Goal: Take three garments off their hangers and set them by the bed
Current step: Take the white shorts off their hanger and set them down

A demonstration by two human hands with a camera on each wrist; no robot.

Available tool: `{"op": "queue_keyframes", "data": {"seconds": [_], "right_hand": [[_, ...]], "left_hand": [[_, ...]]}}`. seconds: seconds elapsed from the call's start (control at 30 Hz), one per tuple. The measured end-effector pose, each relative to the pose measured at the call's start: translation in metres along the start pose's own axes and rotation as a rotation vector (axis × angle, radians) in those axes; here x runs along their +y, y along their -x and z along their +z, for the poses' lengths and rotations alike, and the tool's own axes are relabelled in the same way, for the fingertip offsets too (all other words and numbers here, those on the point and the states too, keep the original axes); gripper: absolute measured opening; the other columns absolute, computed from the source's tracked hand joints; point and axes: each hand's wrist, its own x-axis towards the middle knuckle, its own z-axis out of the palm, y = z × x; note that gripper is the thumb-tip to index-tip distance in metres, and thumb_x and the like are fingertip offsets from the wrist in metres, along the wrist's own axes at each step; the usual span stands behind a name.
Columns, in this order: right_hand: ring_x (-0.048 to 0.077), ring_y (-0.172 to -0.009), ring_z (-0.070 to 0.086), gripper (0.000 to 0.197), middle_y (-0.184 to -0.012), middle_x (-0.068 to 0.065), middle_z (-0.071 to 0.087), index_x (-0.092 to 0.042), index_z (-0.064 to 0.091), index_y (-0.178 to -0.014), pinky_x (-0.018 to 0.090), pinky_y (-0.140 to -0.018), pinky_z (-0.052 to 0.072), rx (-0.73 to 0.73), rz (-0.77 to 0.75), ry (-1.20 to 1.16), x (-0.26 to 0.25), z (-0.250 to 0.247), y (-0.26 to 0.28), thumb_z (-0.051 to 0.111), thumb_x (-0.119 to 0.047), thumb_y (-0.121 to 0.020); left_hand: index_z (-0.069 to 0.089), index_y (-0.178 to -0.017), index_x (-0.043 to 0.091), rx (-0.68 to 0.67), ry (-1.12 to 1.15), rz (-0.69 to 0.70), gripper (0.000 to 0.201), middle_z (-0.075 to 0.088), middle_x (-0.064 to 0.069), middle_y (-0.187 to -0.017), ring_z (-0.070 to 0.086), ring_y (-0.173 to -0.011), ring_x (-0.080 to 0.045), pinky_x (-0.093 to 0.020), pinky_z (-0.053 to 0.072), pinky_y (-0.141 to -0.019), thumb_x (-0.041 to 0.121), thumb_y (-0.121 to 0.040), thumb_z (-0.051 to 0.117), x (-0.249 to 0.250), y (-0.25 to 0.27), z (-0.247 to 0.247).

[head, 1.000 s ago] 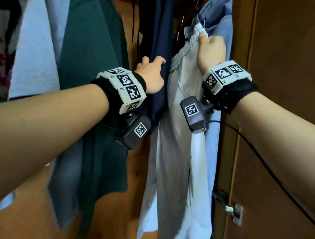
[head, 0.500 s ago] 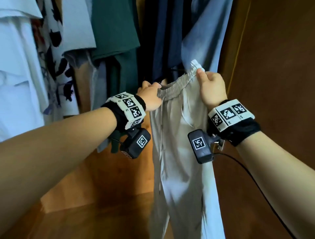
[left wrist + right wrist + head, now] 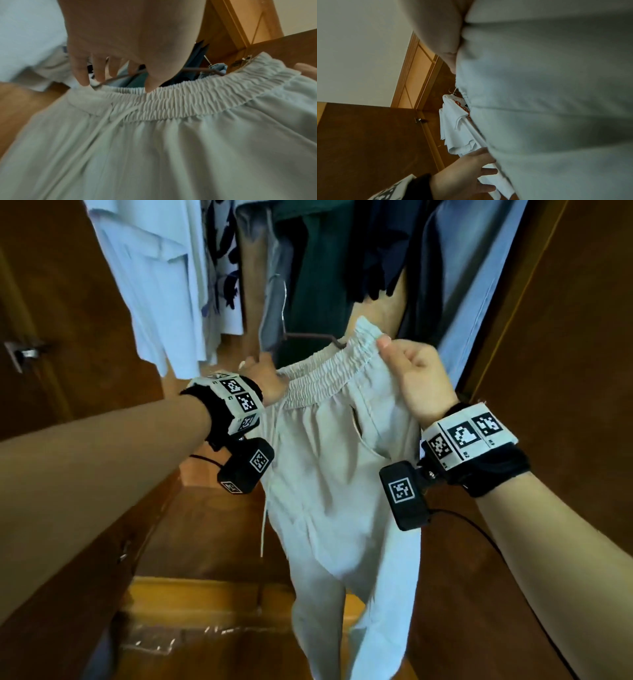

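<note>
- Trousers [image 3: 339, 474], pale beige with an elastic waistband, hang in front of the open wardrobe [image 3: 565, 337] in the head view, held up at the waistband by both hands.
- The left hand [image 3: 265, 378] holds the left end of the waistband with curled fingers; the right hand [image 3: 416, 378] pinches the right end between thumb and fingers.
- A thin dark wire hanger [image 3: 308, 336] lies just behind the waistband, its right tip touching the cloth. Behind it hang a white shirt [image 3: 154, 285], a dark green garment [image 3: 318, 268] and a blue garment [image 3: 472, 285].
- In the left wrist view the left hand [image 3: 120, 47] has the thumb pressed on the waistband of the trousers [image 3: 171, 148], with the fingers behind it near the hanger [image 3: 197, 69]. A drawstring [image 3: 118, 116] falls from the waistband.
- In the right wrist view the cloth of the trousers [image 3: 547, 108] fills most of the picture, and the right hand [image 3: 436, 33] is clenched on it at the top. The left hand [image 3: 464, 173] is lower, its fingers against the trousers' edge. A white T-shirt with orange print [image 3: 455, 121] hangs behind.
</note>
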Motion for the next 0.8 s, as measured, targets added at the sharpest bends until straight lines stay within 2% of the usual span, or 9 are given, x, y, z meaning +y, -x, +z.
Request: {"op": "queue_keyframes", "data": {"seconds": [0.07,0.13,0.17,0.27,0.43,0.57,0.63,0.73,0.8], "right_hand": [[0.018,-0.055,0.037,0.043,-0.062,0.010,0.047,0.005,0.059,-0.079,0.027,-0.051,0.032,-0.044,0.001,-0.054,-0.003,0.010,0.022,0.047,-0.035,-0.089],[0.013,-0.056,0.044,0.040,-0.059,0.005,0.053,0.004,0.062,-0.082,0.022,-0.051,0.037,-0.078,0.010,-0.104,-0.003,0.018,0.040,0.046,-0.031,-0.090],[0.009,-0.055,0.047,0.039,-0.056,-0.001,0.057,0.004,0.062,-0.077,0.019,-0.051,0.038,-0.090,0.016,-0.135,-0.003,0.020,0.046,0.046,-0.028,-0.092],[-0.004,-0.045,0.047,0.040,-0.044,-0.013,0.058,-0.013,0.055,-0.059,0.011,-0.048,0.039,-0.083,0.024,-0.198,-0.006,0.029,0.064,0.044,-0.019,-0.097],[-0.003,-0.040,0.031,0.046,-0.036,-0.015,0.040,-0.015,0.036,-0.052,0.010,-0.043,0.029,-0.019,0.003,-0.240,-0.015,0.044,0.083,0.045,-0.018,-0.097],[-0.002,-0.040,0.029,0.049,-0.037,-0.014,0.037,-0.016,0.034,-0.050,0.011,-0.044,0.029,0.017,0.034,-0.270,-0.019,0.057,0.089,0.047,-0.021,-0.096],[-0.002,-0.039,0.027,0.053,-0.035,-0.015,0.034,-0.020,0.034,-0.045,0.011,-0.043,0.026,0.050,0.057,-0.260,-0.017,0.063,0.091,0.048,-0.021,-0.096],[0.001,-0.039,0.019,0.055,-0.034,-0.014,0.024,-0.022,0.028,-0.044,0.016,-0.042,0.016,0.109,0.116,-0.168,-0.007,0.069,0.095,0.051,-0.025,-0.095],[0.003,-0.040,0.021,0.053,-0.035,-0.010,0.025,-0.018,0.028,-0.047,0.018,-0.042,0.018,0.143,0.260,-0.045,0.003,0.071,0.096,0.052,-0.030,-0.093]], "left_hand": [[0.031,-0.142,0.005,0.061,0.048,-0.036,0.058,0.032,-0.023,-0.148,0.034,-0.135,-0.041,-0.044,0.030,-0.111,0.036,-0.094,0.044,-0.022,0.022,0.003],[0.037,-0.138,0.004,0.111,0.116,-0.077,0.060,0.036,-0.024,-0.146,0.037,-0.133,-0.042,-0.047,0.032,-0.110,0.038,-0.091,0.050,-0.042,0.041,0.004],[0.039,-0.137,0.002,0.146,0.137,-0.091,0.061,0.038,-0.023,-0.144,0.039,-0.132,-0.041,-0.047,0.034,-0.109,0.038,-0.090,0.053,-0.048,0.050,0.002],[0.044,-0.129,0.002,0.283,0.164,-0.156,0.052,0.042,-0.019,-0.137,0.044,-0.126,-0.037,-0.048,0.039,-0.103,0.034,-0.089,0.054,-0.067,0.073,-0.007],[0.046,-0.123,0.007,0.413,0.164,-0.092,0.045,0.042,-0.017,-0.132,0.042,-0.122,-0.035,-0.044,0.041,-0.096,0.034,-0.089,0.055,-0.100,0.088,-0.026],[0.055,-0.119,0.016,0.380,0.050,-0.002,0.037,0.046,-0.012,-0.131,0.039,-0.122,-0.035,-0.047,0.035,-0.097,0.041,-0.094,0.044,-0.121,0.094,-0.040],[0.061,-0.112,0.018,0.360,0.037,0.014,0.034,0.052,-0.010,-0.123,0.042,-0.119,-0.034,-0.045,0.034,-0.096,0.043,-0.094,0.044,-0.131,0.097,-0.050],[0.061,-0.091,0.016,0.275,0.067,0.101,0.027,0.060,-0.009,-0.089,0.058,-0.093,-0.032,-0.037,0.041,-0.076,0.039,-0.094,0.049,-0.146,0.106,-0.056],[0.057,-0.081,0.017,0.198,0.064,0.138,0.025,0.058,-0.005,-0.075,0.058,-0.077,-0.028,-0.031,0.041,-0.065,0.039,-0.092,0.052,-0.153,0.115,-0.056]]}}
